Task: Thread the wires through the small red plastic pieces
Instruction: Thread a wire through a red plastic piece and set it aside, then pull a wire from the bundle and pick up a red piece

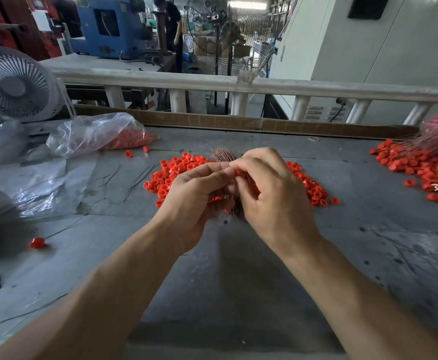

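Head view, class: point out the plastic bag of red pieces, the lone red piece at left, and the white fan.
plastic bag (90, 133): head view, its clear crumpled top.
lone red piece (37, 242): head view, its middle.
white fan (12, 85): head view, its hub.

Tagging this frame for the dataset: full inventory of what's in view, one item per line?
loose red pieces: many, red, heap at table centre
finished pile: one, red with wires, table right
wire bundle: one, copper, gripped behind the hands
plastic bag: one, clear, part-filled with red pieces, left rear
stray piece: one, red, on a wire, near left
desk fan: one, grey, far left
table: one, grey
left hand: grips bundle
right hand: pinches a red piece
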Tool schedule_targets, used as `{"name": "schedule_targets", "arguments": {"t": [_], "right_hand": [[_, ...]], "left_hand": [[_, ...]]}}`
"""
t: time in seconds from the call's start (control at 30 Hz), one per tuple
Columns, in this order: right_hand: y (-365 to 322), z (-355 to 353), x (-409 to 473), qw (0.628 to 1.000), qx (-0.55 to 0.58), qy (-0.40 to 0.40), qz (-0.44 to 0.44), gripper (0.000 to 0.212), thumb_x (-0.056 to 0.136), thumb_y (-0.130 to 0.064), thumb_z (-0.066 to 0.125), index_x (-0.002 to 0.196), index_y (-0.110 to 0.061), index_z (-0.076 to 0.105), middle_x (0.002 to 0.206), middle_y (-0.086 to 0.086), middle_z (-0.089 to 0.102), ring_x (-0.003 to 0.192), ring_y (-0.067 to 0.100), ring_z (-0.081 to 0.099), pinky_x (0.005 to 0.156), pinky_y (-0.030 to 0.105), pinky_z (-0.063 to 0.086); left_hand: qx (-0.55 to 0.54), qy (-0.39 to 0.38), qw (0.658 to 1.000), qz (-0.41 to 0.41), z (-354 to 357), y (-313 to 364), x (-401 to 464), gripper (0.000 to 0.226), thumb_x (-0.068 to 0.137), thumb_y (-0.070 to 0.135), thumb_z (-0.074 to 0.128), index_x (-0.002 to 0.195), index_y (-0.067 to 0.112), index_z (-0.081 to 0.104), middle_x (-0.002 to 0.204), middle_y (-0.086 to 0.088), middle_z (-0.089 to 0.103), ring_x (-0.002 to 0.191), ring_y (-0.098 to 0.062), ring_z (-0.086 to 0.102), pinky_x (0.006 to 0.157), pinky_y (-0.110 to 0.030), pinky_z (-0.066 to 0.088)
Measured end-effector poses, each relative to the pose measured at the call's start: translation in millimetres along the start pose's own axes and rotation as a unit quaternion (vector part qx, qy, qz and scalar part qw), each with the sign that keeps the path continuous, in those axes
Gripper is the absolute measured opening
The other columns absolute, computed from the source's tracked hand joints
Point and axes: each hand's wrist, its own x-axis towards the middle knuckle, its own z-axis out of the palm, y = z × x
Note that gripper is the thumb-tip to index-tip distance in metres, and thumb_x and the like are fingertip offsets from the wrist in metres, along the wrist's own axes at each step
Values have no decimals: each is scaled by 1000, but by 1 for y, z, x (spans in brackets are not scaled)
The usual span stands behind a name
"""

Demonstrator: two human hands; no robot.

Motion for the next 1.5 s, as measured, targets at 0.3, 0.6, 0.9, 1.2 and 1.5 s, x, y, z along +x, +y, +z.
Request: {"name": "schedule_targets", "arguments": {"t": [0.3, 0.6, 0.9, 1.2, 1.5], "right_hand": [[9, 1, 1, 999, 32, -12, 5, 15, 90, -6, 73, 104, -10, 74, 108, 2, 62, 97, 13, 62, 85, 26, 53], [13, 0, 0, 998, 46, -10, 41, 17, 89, -1, 73, 102, -11, 77, 102, 2, 63, 92, 13, 63, 84, 24, 53], [44, -18, 5, 985, -28, 65, 156, 12, 88, -5, 72, 93, -15, 76, 96, -1, 67, 81, 12, 63, 75, 13, 48], [103, -46, -2, 892, -163, -6, 421, 12, 85, -15, 72, 92, -22, 78, 99, 7, 77, 97, 34, 70, 83, 38, 54], [127, -64, -7, 821, -207, -106, 522, 17, 82, -12, 68, 91, -23, 77, 100, 12, 75, 97, 34, 70, 85, 38, 53]], "left_hand": [[16, 1, 1000, -2, -2, -1, 1, 25, 97, 6, 60, 118, -5, 67, 101, -21, 63, 97, -32, 56, 88, -47, 46], [35, -4, 999, 7, -2, -3, 2, 23, 97, 6, 60, 116, -1, 71, 103, -17, 71, 97, -32, 60, 84, -43, 49], [135, -2, 990, 51, -2, -5, 1, 15, 97, 7, 63, 102, 9, 77, 92, -7, 77, 81, -18, 66, 63, -25, 55], [228, 27, 968, 100, -2, -8, 0, 17, 98, 5, 63, 94, 12, 78, 88, -11, 77, 75, -18, 66, 72, -43, 59], [312, 62, 938, 137, -10, -10, 7, 19, 97, 14, 66, 88, 25, 79, 81, 5, 78, 67, -7, 65, 59, -26, 53]]}}
